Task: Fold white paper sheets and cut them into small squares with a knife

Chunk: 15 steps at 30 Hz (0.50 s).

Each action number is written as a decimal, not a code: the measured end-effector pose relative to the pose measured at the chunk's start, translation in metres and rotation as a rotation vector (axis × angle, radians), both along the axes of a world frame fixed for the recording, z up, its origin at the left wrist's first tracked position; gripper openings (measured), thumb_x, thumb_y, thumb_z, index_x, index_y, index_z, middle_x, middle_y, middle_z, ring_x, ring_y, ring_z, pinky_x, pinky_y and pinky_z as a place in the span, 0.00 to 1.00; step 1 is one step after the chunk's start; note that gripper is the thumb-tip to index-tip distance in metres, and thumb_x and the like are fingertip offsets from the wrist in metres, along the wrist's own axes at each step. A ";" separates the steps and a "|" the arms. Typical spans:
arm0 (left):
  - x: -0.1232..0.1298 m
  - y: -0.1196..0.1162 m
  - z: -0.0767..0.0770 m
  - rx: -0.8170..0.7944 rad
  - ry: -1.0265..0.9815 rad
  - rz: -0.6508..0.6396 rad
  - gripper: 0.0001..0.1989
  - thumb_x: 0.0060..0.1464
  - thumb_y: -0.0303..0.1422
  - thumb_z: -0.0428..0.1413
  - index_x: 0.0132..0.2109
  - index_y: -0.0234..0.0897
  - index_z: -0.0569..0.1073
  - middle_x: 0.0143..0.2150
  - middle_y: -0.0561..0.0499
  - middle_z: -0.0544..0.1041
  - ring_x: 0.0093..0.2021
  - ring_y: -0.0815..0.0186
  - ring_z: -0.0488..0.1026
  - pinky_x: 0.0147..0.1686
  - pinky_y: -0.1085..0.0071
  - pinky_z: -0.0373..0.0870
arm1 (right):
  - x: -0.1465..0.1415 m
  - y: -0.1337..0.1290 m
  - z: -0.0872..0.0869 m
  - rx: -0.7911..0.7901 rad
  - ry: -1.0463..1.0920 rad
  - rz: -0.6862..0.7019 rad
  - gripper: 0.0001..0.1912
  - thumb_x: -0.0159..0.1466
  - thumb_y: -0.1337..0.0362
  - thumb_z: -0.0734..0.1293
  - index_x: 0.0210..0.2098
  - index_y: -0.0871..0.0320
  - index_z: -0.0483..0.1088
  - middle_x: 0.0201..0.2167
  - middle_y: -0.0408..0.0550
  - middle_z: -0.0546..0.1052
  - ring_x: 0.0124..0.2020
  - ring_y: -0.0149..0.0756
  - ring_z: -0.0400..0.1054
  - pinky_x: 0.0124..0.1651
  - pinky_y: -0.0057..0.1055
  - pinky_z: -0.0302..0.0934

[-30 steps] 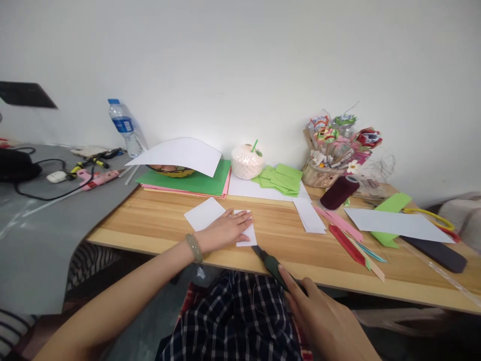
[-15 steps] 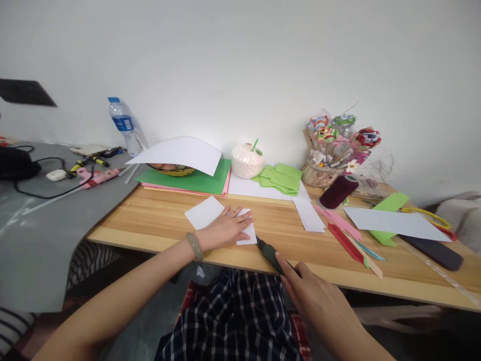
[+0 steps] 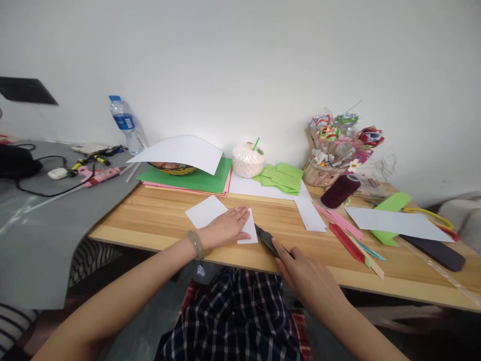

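Left hand, fingers extended flat, likely steadies white paper; right hand grips dark tool beside the paper's right edge.

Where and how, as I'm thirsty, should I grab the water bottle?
Probably grip the bottle around its blue label, below the narrow cap, from the front: it stands upright, the wall behind it and a white sheet close beside it.

This is looking like a craft workspace: white paper is lying mid-frame, a glue gun is resting at left, thread and flowers are sitting at right.
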State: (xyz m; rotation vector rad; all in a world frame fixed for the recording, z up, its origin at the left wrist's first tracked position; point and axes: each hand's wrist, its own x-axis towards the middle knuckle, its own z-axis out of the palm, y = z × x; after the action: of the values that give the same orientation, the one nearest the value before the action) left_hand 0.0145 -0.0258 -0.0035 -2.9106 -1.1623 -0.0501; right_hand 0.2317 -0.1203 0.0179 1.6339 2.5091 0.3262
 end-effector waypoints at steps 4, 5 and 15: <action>0.000 -0.001 0.001 -0.014 -0.005 0.007 0.33 0.60 0.43 0.46 0.61 0.20 0.51 0.64 0.30 0.50 0.64 0.55 0.47 0.60 0.64 0.47 | -0.007 0.007 0.007 -0.058 -0.009 -0.051 0.22 0.66 0.63 0.55 0.59 0.57 0.55 0.32 0.50 0.72 0.27 0.37 0.72 0.20 0.26 0.51; 0.000 -0.001 0.001 -0.017 -0.008 0.009 0.33 0.60 0.43 0.46 0.61 0.20 0.51 0.64 0.30 0.50 0.64 0.55 0.47 0.60 0.64 0.47 | -0.008 0.009 0.008 -0.058 -0.008 -0.052 0.22 0.66 0.63 0.55 0.60 0.57 0.55 0.33 0.50 0.72 0.27 0.37 0.72 0.20 0.26 0.52; -0.001 -0.001 0.000 -0.048 -0.059 0.018 0.33 0.60 0.43 0.46 0.62 0.22 0.49 0.64 0.30 0.49 0.65 0.56 0.45 0.60 0.63 0.48 | -0.016 0.032 0.007 -0.062 0.071 -0.082 0.22 0.66 0.63 0.53 0.60 0.57 0.55 0.34 0.54 0.72 0.30 0.40 0.72 0.25 0.28 0.56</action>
State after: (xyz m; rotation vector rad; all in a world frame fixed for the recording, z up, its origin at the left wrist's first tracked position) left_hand 0.0139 -0.0267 -0.0033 -2.9592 -1.2152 -0.1101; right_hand 0.2158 -0.0887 0.0249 1.7480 2.4669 0.1832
